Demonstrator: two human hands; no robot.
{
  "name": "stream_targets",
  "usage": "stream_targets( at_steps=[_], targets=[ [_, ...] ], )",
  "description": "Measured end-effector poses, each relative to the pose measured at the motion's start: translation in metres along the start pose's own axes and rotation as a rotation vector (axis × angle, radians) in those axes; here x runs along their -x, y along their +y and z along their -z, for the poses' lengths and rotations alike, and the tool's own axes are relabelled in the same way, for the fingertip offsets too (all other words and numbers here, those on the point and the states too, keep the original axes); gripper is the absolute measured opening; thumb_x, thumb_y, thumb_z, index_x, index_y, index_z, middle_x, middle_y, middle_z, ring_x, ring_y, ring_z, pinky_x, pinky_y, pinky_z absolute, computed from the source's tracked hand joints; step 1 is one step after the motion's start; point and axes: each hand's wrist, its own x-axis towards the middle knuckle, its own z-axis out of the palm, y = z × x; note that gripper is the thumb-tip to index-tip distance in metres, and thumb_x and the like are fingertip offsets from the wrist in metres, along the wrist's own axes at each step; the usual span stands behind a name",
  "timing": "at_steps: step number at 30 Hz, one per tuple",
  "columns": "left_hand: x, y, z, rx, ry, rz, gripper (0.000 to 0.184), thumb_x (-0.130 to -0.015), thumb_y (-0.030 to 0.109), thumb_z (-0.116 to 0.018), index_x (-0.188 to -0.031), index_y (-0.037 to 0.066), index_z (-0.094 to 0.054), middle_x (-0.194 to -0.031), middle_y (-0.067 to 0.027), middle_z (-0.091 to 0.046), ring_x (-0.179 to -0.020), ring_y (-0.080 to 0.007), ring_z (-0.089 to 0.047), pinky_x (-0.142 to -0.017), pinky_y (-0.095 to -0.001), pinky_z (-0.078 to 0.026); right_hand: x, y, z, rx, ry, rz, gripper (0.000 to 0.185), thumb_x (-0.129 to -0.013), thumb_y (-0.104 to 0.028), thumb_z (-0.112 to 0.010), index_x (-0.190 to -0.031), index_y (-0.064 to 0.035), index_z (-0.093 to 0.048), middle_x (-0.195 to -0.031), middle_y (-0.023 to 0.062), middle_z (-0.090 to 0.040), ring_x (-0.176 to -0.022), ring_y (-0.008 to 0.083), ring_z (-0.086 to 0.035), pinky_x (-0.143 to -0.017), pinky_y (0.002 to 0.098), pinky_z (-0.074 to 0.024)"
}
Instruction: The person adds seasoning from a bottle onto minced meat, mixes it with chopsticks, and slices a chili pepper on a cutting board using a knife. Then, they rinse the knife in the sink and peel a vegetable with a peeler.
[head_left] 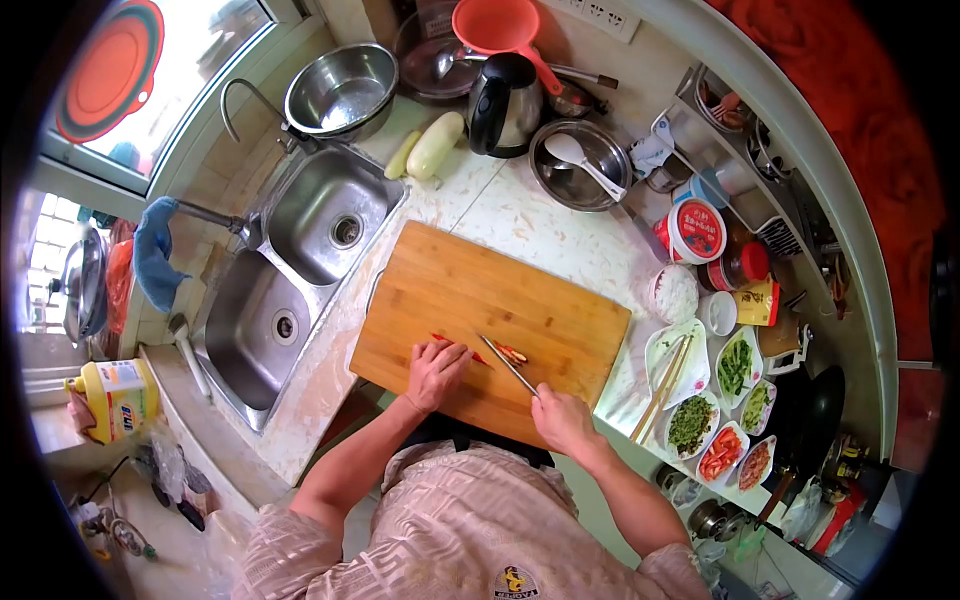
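On the wooden cutting board (430, 275), my left hand (437, 374) presses its bent fingers down on a red chili pepper (478, 357), whose tip shows past the fingertips. My right hand (563, 416) is closed around the handle of a knife (508, 366). The blade is seen nearly edge-on, tip pointing away from me, just right of the pepper. Beyond the blade lies a small group of cut chili pieces (513, 352). Most of the knife's handle is hidden inside my right fist.
A double steel sink (300, 262) lies left of the board. Behind the board are pale gourds (437, 145), a kettle (503, 105) and a steel bowl (540, 160) with a white ladle. To the right, chopsticks (662, 390) rest across a dish, near several small dishes of chopped food (690, 424).
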Motion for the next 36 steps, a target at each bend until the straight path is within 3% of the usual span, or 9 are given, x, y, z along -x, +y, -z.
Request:
stream_targets(
  at_steps=[8, 14, 23, 26, 29, 36],
  targets=[
    [0.001, -0.01, -0.004, 0.029, -0.016, -0.096, 0.023, -0.071, 0.011, -0.072, -0.093, 0.013, -0.074, -0.102, -0.0004, -0.068, -0.096, -0.0194, -0.063, -0.082, -0.0369, -0.044, 0.002, -0.017, 0.008, 0.064, -0.051, 0.059, 0.017, -0.097, -0.018, -0.052, -0.094, -0.0022, -0.055, -0.077, 0.0206, -0.067, -0.071, 0.044, -0.066, -0.064, 0.0558, -0.0523],
    [0.006, -0.014, -0.004, 0.046, -0.062, -0.133, 0.02, -0.074, 0.017, -0.064, -0.092, 0.01, -0.071, -0.107, -0.0038, -0.067, -0.1, -0.0191, -0.063, -0.084, -0.0359, -0.046, 0.009, -0.02, 0.022, 0.174, -0.121, 0.089, 0.016, -0.097, -0.017, -0.051, -0.095, -0.0022, -0.055, -0.079, 0.021, -0.067, -0.071, 0.0419, -0.068, -0.065, 0.0546, -0.0537],
    [0.005, -0.015, 0.001, 0.077, -0.096, -0.129, 0.024, -0.076, 0.018, -0.061, -0.096, 0.011, -0.072, -0.107, -0.0035, -0.067, -0.102, -0.0198, -0.062, -0.086, -0.0365, -0.045, -0.012, -0.025, 0.0, 0.128, -0.18, 0.042, 0.016, -0.096, -0.018, -0.052, -0.094, -0.0027, -0.054, -0.078, 0.0214, -0.068, -0.072, 0.0424, -0.068, -0.063, 0.0553, -0.0531],
    [0.01, -0.017, -0.004, 0.069, -0.103, -0.128, 0.025, -0.078, 0.02, -0.06, -0.098, 0.011, -0.072, -0.109, -0.0023, -0.067, -0.102, -0.019, -0.061, -0.087, -0.0374, -0.043, -0.01, -0.012, -0.016, 0.13, -0.092, 0.064, 0.018, -0.097, -0.019, -0.051, -0.094, -0.0024, -0.054, -0.076, 0.0213, -0.068, -0.069, 0.0431, -0.068, -0.063, 0.056, -0.0525],
    [0.001, -0.012, 0.009, 0.044, -0.137, -0.169, 0.026, -0.077, 0.019, -0.063, -0.1, 0.012, -0.072, -0.112, -0.0015, -0.067, -0.101, -0.0183, -0.061, -0.088, -0.038, -0.042, -0.009, 0.0, -0.021, -0.028, 0.046, 0.066, 0.018, -0.097, -0.02, -0.05, -0.094, -0.0026, -0.054, -0.075, 0.0209, -0.067, -0.068, 0.0442, -0.067, -0.063, 0.0569, -0.0519],
    [0.006, -0.011, -0.006, 0.037, -0.037, -0.019, 0.033, -0.071, 0.012, -0.072, -0.104, 0.012, -0.074, -0.111, -0.0033, -0.068, -0.101, -0.0209, -0.062, -0.084, -0.0397, -0.043, -0.003, -0.012, -0.008, 0.066, -0.043, 0.042, 0.02, -0.098, -0.021, -0.05, -0.093, -0.003, -0.055, -0.075, 0.021, -0.067, -0.07, 0.0444, -0.067, -0.063, 0.0571, -0.0517]
  ],
)
